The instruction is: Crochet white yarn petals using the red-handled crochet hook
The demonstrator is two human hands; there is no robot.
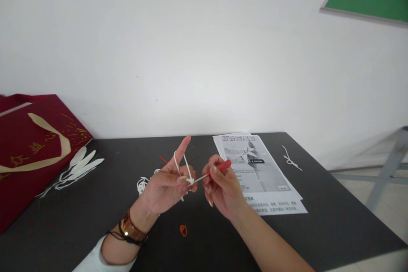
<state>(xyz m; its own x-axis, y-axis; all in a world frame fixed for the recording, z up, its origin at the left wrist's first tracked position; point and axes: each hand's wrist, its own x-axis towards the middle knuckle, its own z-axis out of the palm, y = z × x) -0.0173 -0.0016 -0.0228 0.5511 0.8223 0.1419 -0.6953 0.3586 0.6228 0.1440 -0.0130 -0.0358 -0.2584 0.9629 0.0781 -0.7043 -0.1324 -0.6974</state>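
My left hand (165, 187) pinches white yarn (188, 167) between thumb and fingers, with the index finger raised and the strand looped round it. A red-handled crochet hook (225, 165) is gripped in my right hand (223, 187), its metal shaft pointing left. The hook's tip meets the yarn at my left fingertips, where a small white knot or loop sits; the exact stitch is too small to make out. Behind my left wrist lies a loose heap of white yarn (142, 185), partly hidden by the hand.
An orange stitch marker (183, 230) lies on the black table (172, 255) in front. Printed sheets (274, 174) are behind my right hand. White crocheted petals (81, 165) lie beside a dark red bag (38, 153) at left. A tied yarn piece (290, 160) is at right.
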